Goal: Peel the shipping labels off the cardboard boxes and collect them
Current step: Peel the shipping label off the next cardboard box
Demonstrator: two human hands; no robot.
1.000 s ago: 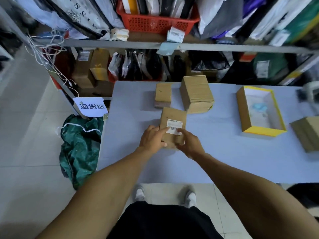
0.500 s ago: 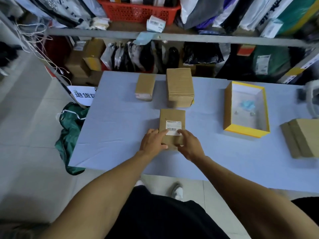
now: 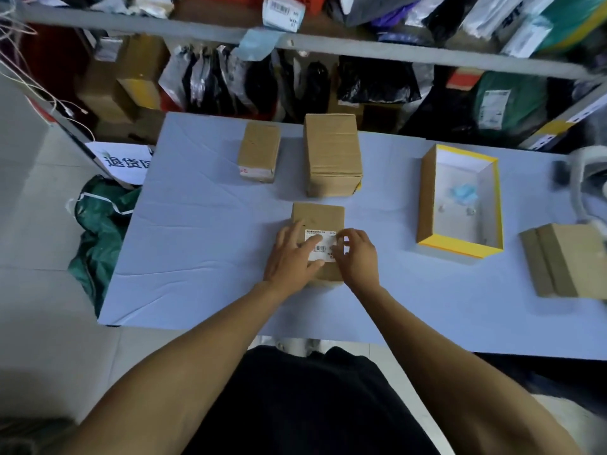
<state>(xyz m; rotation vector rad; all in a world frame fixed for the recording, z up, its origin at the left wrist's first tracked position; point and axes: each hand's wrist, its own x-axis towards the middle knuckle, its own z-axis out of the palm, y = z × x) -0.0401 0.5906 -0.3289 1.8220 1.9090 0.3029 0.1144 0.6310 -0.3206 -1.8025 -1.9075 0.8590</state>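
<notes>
Since a moment ago, the left hand (image 3: 293,254) has slid further onto the top of the small cardboard box (image 3: 318,218), so its fingers are now lying across the shipping label (image 3: 320,246) instead of resting at the box's left edge, and the right hand (image 3: 356,254) has come up onto the label's right side.

The left hand is lying flat and spread, fingers nearly straight, pressing down on the label and the box beneath it; it is gripping nothing. The right hand is sitting just to the right of it, fingers curled in at the label's right edge, thumb and fingertips working at that edge; whether a corner is already lifted cannot be told.

The box is sitting on the pale blue table (image 3: 197,244), directly under both hands. Just beyond the fingertips a taller cardboard box (image 3: 331,152) is standing, with a smaller box (image 3: 259,151) to its left. Well out to the right of the right hand, an open yellow-rimmed tray box (image 3: 427,198) is lying, and farther right a flat cardboard package (image 3: 565,257).
</notes>
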